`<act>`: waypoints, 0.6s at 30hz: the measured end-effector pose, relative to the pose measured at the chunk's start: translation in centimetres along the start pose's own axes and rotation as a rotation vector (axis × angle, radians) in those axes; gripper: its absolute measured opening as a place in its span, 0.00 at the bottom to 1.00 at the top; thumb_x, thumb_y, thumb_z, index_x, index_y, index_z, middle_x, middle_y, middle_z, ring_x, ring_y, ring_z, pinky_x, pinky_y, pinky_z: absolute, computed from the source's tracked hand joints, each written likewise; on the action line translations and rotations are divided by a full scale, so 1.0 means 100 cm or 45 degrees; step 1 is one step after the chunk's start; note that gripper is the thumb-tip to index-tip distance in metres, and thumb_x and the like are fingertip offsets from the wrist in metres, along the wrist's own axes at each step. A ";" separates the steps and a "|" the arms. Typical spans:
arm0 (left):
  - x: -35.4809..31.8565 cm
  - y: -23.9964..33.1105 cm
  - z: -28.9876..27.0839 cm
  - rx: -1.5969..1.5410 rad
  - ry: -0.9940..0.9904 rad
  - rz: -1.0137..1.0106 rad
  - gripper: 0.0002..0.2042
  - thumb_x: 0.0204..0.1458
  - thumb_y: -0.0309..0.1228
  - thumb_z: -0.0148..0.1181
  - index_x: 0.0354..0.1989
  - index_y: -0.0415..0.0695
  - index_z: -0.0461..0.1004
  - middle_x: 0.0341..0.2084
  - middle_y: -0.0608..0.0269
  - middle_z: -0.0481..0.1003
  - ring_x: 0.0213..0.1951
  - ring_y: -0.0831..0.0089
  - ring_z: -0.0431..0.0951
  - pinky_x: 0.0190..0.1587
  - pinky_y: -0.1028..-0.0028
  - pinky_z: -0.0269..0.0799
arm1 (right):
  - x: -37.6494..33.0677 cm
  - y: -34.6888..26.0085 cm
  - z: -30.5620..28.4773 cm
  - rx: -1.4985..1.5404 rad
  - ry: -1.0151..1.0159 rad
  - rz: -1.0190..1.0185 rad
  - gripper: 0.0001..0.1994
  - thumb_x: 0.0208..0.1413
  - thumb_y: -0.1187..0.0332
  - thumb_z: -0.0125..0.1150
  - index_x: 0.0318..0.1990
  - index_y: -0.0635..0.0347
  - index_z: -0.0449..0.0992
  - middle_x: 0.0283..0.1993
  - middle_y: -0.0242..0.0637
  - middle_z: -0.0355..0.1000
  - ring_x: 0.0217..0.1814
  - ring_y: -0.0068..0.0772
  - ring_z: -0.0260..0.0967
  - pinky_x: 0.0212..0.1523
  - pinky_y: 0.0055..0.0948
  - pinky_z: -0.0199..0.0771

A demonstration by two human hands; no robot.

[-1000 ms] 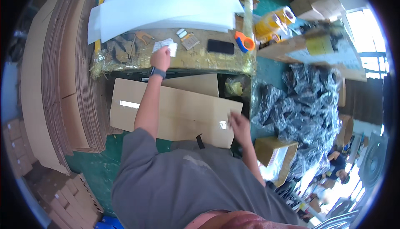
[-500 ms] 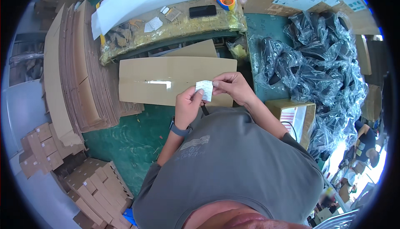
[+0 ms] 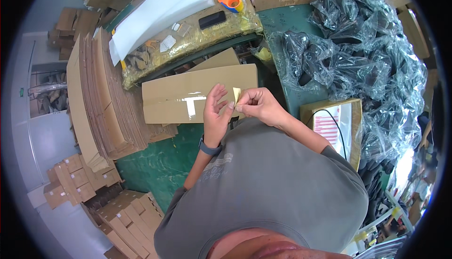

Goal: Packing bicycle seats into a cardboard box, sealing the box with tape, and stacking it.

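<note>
My right hand (image 3: 262, 108) pinches a small slip of paper (image 3: 236, 93), pale yellow on the side now showing, between thumb and fingertips. Close on its left is my left hand (image 3: 215, 115), fingers stretched up and apart, with the thumb tip at the slip's edge; whether it touches cannot be made out. A dark watch (image 3: 209, 147) is on my left wrist. Beyond both hands lies a long brown cardboard box (image 3: 174, 94) with shiny clear tape along its top.
Flattened cardboard (image 3: 96, 94) stands stacked at left. On the far workbench (image 3: 188, 35) are white foam sheets (image 3: 160, 16), a black phone (image 3: 212, 19) and an orange-blue tape dispenser (image 3: 231, 4). Plastic-wrapped dark items (image 3: 362, 65) cover the right table, beside an open carton (image 3: 357, 131).
The slip showed a white printed face before and now shows a yellowish side. My left hand has let go of it and spread its fingers. The view has shifted slightly.
</note>
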State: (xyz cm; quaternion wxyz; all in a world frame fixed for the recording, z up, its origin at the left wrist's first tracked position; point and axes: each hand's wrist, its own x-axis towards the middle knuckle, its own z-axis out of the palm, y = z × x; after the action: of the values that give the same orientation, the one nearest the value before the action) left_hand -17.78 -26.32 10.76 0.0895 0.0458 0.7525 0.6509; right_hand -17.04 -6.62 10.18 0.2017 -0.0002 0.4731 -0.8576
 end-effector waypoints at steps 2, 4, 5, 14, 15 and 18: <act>0.001 0.004 0.005 -0.202 0.064 0.053 0.26 0.63 0.28 0.68 0.67 0.38 0.66 0.60 0.53 0.74 0.61 0.65 0.75 0.62 0.66 0.72 | -0.003 -0.003 0.006 -0.023 -0.002 -0.072 0.05 0.63 0.76 0.68 0.33 0.61 0.80 0.29 0.24 0.75 0.30 0.09 0.67 0.30 0.17 0.67; 0.003 0.006 0.001 -0.265 0.067 0.019 0.20 0.63 0.28 0.68 0.59 0.37 0.70 0.50 0.58 0.77 0.52 0.69 0.79 0.57 0.68 0.76 | -0.002 -0.010 0.008 0.004 0.014 -0.115 0.05 0.63 0.76 0.68 0.33 0.61 0.79 0.29 0.25 0.76 0.30 0.09 0.67 0.30 0.17 0.67; 0.000 0.010 -0.004 -0.349 0.017 -0.111 0.16 0.63 0.31 0.68 0.53 0.37 0.73 0.41 0.62 0.78 0.43 0.73 0.80 0.50 0.70 0.79 | -0.001 -0.011 0.008 0.020 0.033 -0.152 0.06 0.62 0.77 0.68 0.33 0.61 0.79 0.30 0.25 0.77 0.31 0.09 0.68 0.31 0.17 0.68; 0.016 0.015 -0.016 -0.718 -0.387 -0.324 0.15 0.60 0.37 0.72 0.42 0.41 0.73 0.32 0.64 0.79 0.33 0.74 0.81 0.40 0.73 0.81 | 0.019 -0.014 -0.003 0.171 -0.244 0.171 0.04 0.58 0.80 0.71 0.34 0.62 0.80 0.33 0.39 0.81 0.29 0.20 0.74 0.29 0.19 0.68; 0.018 0.014 -0.021 -0.691 -0.426 -0.359 0.13 0.61 0.35 0.72 0.40 0.41 0.74 0.31 0.64 0.80 0.32 0.74 0.81 0.40 0.73 0.81 | 0.024 -0.012 -0.006 0.178 -0.234 0.178 0.04 0.58 0.80 0.71 0.34 0.62 0.80 0.33 0.39 0.81 0.29 0.20 0.74 0.29 0.19 0.68; 0.026 0.012 -0.027 -0.719 -0.356 -0.459 0.09 0.62 0.30 0.70 0.37 0.40 0.75 0.29 0.63 0.79 0.31 0.74 0.81 0.39 0.73 0.81 | 0.045 -0.005 -0.016 0.529 -0.402 0.380 0.05 0.56 0.78 0.73 0.34 0.63 0.81 0.33 0.43 0.82 0.28 0.21 0.73 0.26 0.19 0.64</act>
State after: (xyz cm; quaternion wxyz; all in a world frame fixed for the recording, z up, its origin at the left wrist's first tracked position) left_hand -20.92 -28.30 12.08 0.3142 -0.0256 0.5196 0.7941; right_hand -21.62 -6.65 8.86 0.3925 -0.0227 0.2449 -0.8863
